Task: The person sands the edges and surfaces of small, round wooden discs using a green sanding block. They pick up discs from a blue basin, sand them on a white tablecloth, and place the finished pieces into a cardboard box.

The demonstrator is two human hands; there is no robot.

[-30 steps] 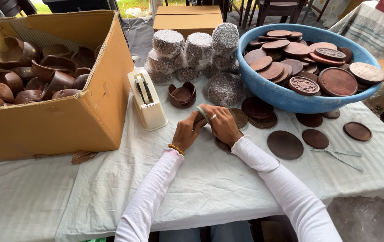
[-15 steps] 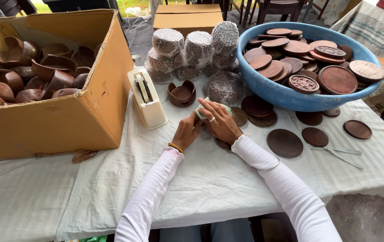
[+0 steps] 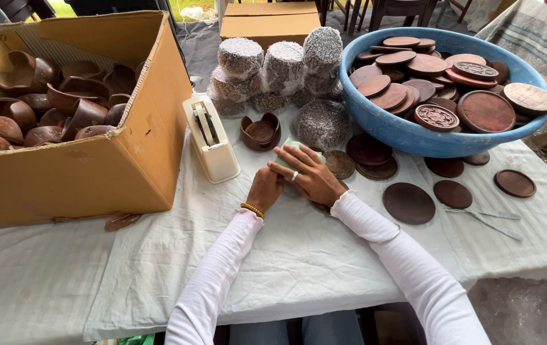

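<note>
My left hand (image 3: pixel 264 189) and my right hand (image 3: pixel 310 176) meet at the middle of the table over a small pale green wrap (image 3: pixel 294 146). The left hand is curled against its near side, with a beaded bracelet at the wrist. Wearing a ring, the right hand lies across the wrap and presses its spread fingers down on it. What is inside the wrap is hidden. A dark wooden disc (image 3: pixel 340 163) lies just right of the hands. A cream tape dispenser (image 3: pixel 210 139) stands a little to the left.
A big cardboard box (image 3: pixel 126 160) of brown wooden bowls fills the left. A blue basin (image 3: pixel 407 134) of wooden lids sits back right, with foam-netted bundles (image 3: pixel 283 70) and a small wooden holder (image 3: pixel 260 131) beside it. Loose discs (image 3: pixel 409 203) and metal tools (image 3: pixel 485 218) lie right.
Both hands have shifted slightly. The right hand has slid further over the left and now lies flatter on the pale green wrap.
</note>
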